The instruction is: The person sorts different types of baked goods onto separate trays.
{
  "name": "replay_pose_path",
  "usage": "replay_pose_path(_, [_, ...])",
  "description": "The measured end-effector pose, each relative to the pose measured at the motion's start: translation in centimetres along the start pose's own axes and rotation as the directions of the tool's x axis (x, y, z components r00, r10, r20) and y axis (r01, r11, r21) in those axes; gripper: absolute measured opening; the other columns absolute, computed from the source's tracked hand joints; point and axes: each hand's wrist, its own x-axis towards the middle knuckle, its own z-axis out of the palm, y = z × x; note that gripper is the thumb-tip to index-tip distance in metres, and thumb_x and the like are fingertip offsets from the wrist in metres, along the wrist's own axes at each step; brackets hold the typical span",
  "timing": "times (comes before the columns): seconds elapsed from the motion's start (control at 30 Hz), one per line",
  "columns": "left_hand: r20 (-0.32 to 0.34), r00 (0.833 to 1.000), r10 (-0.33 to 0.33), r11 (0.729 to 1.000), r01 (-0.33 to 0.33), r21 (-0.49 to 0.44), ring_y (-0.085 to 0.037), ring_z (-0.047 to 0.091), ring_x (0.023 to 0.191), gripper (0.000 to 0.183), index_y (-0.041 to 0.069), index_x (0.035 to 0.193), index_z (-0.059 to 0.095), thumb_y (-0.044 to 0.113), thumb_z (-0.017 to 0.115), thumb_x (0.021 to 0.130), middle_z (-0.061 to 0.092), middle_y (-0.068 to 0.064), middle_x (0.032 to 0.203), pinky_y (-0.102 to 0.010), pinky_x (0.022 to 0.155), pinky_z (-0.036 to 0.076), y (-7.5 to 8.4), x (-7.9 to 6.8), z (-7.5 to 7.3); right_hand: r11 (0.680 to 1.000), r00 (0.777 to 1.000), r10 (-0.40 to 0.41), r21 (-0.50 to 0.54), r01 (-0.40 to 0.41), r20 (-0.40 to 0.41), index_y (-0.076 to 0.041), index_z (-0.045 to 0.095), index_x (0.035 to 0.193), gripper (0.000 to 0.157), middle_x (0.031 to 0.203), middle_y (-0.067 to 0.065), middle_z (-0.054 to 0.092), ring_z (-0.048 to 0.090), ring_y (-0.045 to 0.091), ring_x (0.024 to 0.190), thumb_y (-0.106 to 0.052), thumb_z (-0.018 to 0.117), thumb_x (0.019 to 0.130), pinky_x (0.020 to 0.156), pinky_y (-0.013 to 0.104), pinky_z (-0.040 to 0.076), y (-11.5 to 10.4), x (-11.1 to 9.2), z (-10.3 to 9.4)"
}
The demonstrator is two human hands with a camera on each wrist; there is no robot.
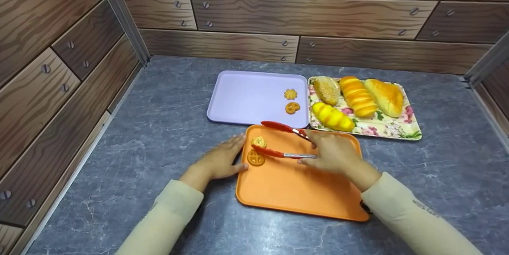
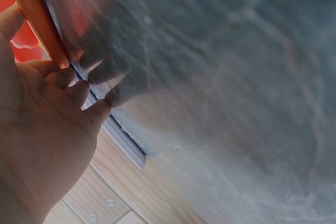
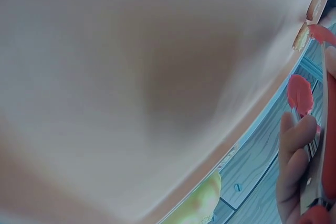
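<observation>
My right hand (image 1: 334, 153) grips a pair of red-tipped tongs (image 1: 272, 152) over the orange tray (image 1: 302, 193). The tongs' arms are spread, one red tip low by two cookies at the tray's left side, the other above the far rim. Of these cookies, the pale ridged cookie (image 1: 259, 141) lies farther back and the pretzel-shaped cookie (image 1: 255, 159) nearer me. In the right wrist view a red tong tip (image 3: 300, 95) stands apart from the tray. My left hand (image 1: 220, 159) touches the tray's left edge with extended fingers, its thumb at the rim.
Behind the orange tray lies a lilac tray (image 1: 246, 98) with a flower-shaped cookie (image 1: 290, 94) and a pretzel-shaped cookie (image 1: 292, 108) at its right. Beside it, a floral tray (image 1: 391, 129) carries several breads, including a yellow roll (image 1: 333, 117). Wood-patterned walls (image 1: 254, 14) enclose the grey table (image 1: 171, 100).
</observation>
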Motion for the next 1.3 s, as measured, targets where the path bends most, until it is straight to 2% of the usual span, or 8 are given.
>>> replay_pose_path(0.2, [0.008, 1.000, -0.003, 1.000, 0.003, 0.018, -0.026, 0.016, 0.142, 0.081, 0.008, 0.153, 0.015, 0.048, 0.053, 0.094, 0.019, -0.010, 0.156, -0.044, 0.114, 0.016, -0.05, 0.03, 0.05, 1.000, 1.000, -0.001, 0.021, 0.000, 0.031, -0.010, 0.051, 0.139, 0.085, 0.076, -0.003, 0.055, 0.037, 0.012, 0.049, -0.059, 0.074, 0.073, 0.044, 0.029, 0.031, -0.06, 0.00, 0.11])
replay_pose_path(0.43, [0.004, 1.000, 0.001, 1.000, -0.001, 0.017, -0.027, 0.017, 0.142, 0.080, 0.008, 0.153, 0.016, 0.046, 0.054, 0.094, 0.019, -0.010, 0.156, -0.044, 0.114, 0.016, -0.13, 0.03, 0.17, 0.999, 0.998, -0.034, 0.030, 0.033, 0.047, -0.008, 0.053, 0.137, 0.084, 0.080, -0.004, 0.058, 0.043, 0.011, 0.057, -0.058, 0.074, 0.073, 0.048, 0.028, 0.035, 0.05, -0.07, 0.15])
replay_pose_path(0.7, [0.005, 1.000, -0.006, 1.000, 0.006, 0.018, -0.026, 0.016, 0.142, 0.080, 0.008, 0.153, 0.016, 0.046, 0.054, 0.094, 0.018, -0.010, 0.156, -0.044, 0.114, 0.016, -0.10, -0.05, 0.08, 0.999, 0.996, -0.050, 0.014, 0.049, 0.076, -0.008, 0.058, 0.132, 0.076, 0.076, -0.005, 0.054, 0.046, 0.014, 0.064, -0.058, 0.072, 0.076, 0.056, 0.033, 0.039, 0.08, -0.20, 0.31])
replay_pose_path(1.0, [0.006, 1.000, -0.001, 1.000, 0.001, 0.016, -0.026, 0.015, 0.142, 0.080, 0.007, 0.153, 0.015, 0.046, 0.054, 0.094, 0.018, -0.010, 0.157, -0.043, 0.114, 0.015, -0.06, -0.01, 0.06, 0.997, 0.996, -0.077, 0.002, 0.077, 0.032, -0.010, 0.064, 0.124, 0.067, 0.067, -0.008, 0.046, 0.043, 0.014, 0.061, -0.056, 0.071, 0.077, 0.054, 0.032, 0.035, 0.34, -0.24, 0.43])
replay_pose_path(1.23, [0.004, 1.000, 0.000, 1.000, 0.000, 0.013, -0.026, 0.016, 0.142, 0.080, 0.006, 0.153, 0.016, 0.046, 0.054, 0.094, 0.019, -0.011, 0.156, -0.043, 0.114, 0.014, 0.00, 0.02, 0.02, 0.997, 0.998, -0.068, 0.029, 0.068, 0.007, -0.012, 0.066, 0.106, 0.050, 0.069, -0.007, 0.049, 0.044, 0.014, 0.059, -0.053, 0.072, 0.078, 0.051, 0.031, 0.036, 0.48, 0.14, -0.08])
replay_pose_path(1.3, [0.003, 1.000, 0.001, 1.000, -0.001, 0.010, -0.026, 0.016, 0.142, 0.080, 0.006, 0.153, 0.017, 0.046, 0.054, 0.094, 0.019, -0.011, 0.156, -0.043, 0.114, 0.014, -0.01, 0.02, 0.03, 0.998, 0.999, -0.049, 0.029, 0.049, 0.000, -0.012, 0.066, 0.114, 0.055, 0.071, -0.007, 0.051, 0.045, 0.014, 0.060, -0.054, 0.071, 0.079, 0.052, 0.030, 0.036, 0.59, 0.34, -0.32])
